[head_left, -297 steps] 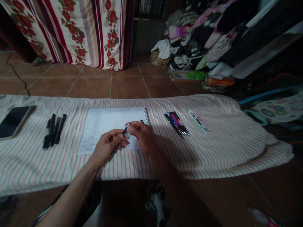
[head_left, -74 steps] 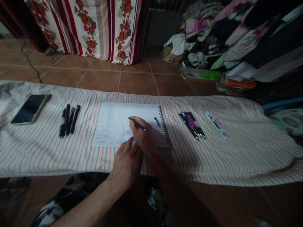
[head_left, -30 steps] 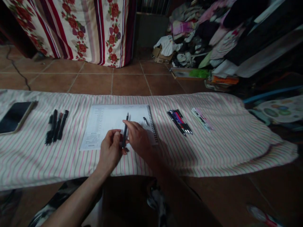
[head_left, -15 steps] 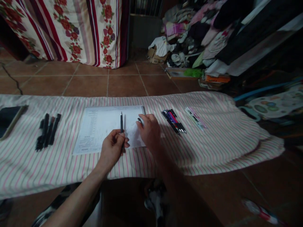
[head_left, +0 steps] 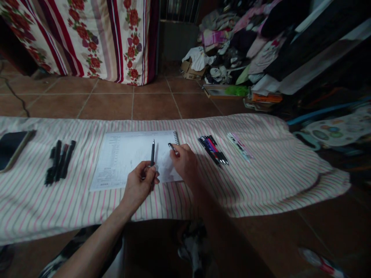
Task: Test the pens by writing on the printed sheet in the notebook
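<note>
My left hand (head_left: pixel 141 178) is closed around a black pen (head_left: pixel 152 153), which stands nearly upright with its pale pointed tip up. Beside it, my right hand (head_left: pixel 185 160) pinches a small black piece with a shiny edge (head_left: pixel 171 146), which looks like a pen cap. Both hands are over a spiral-bound notebook (head_left: pixel 136 148) with a printed sheet on top, and they partly cover its right side. The pen and the small piece are apart.
Several black pens (head_left: pixel 60 160) lie at left, near a dark phone or tablet (head_left: pixel 13 148). Right of the notebook lie a bunch of dark and coloured pens (head_left: pixel 213 148) and some pastel pens (head_left: pixel 240 146). A striped cloth (head_left: pixel 275 166) covers the table.
The pen in my left hand has shifted slightly to the right. My right hand has turned a little, and the small black piece shows more clearly between its fingers.
</note>
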### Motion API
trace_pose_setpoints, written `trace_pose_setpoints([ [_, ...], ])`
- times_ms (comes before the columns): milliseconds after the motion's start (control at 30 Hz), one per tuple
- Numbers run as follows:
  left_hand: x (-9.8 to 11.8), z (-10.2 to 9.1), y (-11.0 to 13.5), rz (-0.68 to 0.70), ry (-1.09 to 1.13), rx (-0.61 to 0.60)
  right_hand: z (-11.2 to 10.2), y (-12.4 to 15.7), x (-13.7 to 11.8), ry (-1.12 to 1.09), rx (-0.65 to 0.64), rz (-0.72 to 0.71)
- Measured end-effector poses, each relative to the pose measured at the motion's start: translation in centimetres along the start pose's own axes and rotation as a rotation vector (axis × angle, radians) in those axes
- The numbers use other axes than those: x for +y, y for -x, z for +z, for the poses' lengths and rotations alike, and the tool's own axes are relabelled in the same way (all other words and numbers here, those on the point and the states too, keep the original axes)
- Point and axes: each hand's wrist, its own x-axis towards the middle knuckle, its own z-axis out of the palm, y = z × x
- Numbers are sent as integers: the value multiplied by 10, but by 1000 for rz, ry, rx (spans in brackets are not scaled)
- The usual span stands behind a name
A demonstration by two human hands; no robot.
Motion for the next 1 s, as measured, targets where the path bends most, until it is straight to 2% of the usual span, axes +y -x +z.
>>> trace_pose_setpoints([
  [100,-1,0,0,-4,6,10,-3,-5,-4,-306,-33,85],
  [233,-1,-1,2,17,-22,17,-6,-8,-10,-796,-120,384],
  [400,-2,-4,8,82,-182,-27,-11,-9,-18,-1114,-118,649],
  [567,-3,-8,14,145,-375,-86,-15,-12,-22,-1281,-109,791],
  [733,-3,-11,16,197,-522,-130,-15,-12,-23,-1331,-116,802],
  [1000,-4,-12,16,211,-541,-159,-15,-12,-26,-1359,-164,801],
])
